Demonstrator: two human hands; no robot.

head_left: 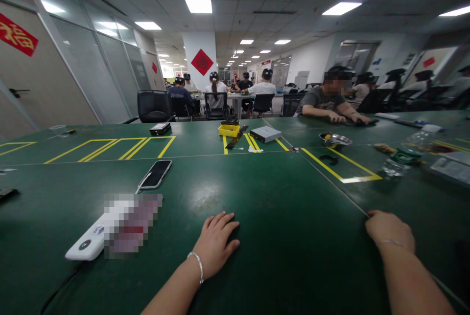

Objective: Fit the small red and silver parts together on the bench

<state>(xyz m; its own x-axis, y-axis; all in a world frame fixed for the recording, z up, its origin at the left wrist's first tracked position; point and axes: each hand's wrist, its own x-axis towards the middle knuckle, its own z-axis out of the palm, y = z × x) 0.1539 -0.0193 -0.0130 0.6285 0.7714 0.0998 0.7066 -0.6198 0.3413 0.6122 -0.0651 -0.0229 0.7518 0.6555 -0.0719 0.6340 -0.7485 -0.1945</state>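
My left hand (pixel 217 244) lies palm down on the green table (pixel 279 256), fingers spread and stretched forward, with a pale bracelet at the wrist. It holds nothing. To its left are a white device (pixel 86 244) with a round dark button, a pixelated flat item (pixel 134 227) and a phone (pixel 156 174) with a white cable. At the right, my right hand (pixel 392 232) rests on the table by the seam, its fingers curled and mostly hidden under the hand. Whether anything is inside it cannot be made out.
Farther off are a yellow tray (pixel 229 131), a grey box (pixel 265 134), a metal bowl (pixel 340 140), a plastic bottle (pixel 398 161) and yellow tape outlines (pixel 362 179). Across the table a person (pixel 323 102) leans on its edge. An office chair (pixel 154 105) stands behind.
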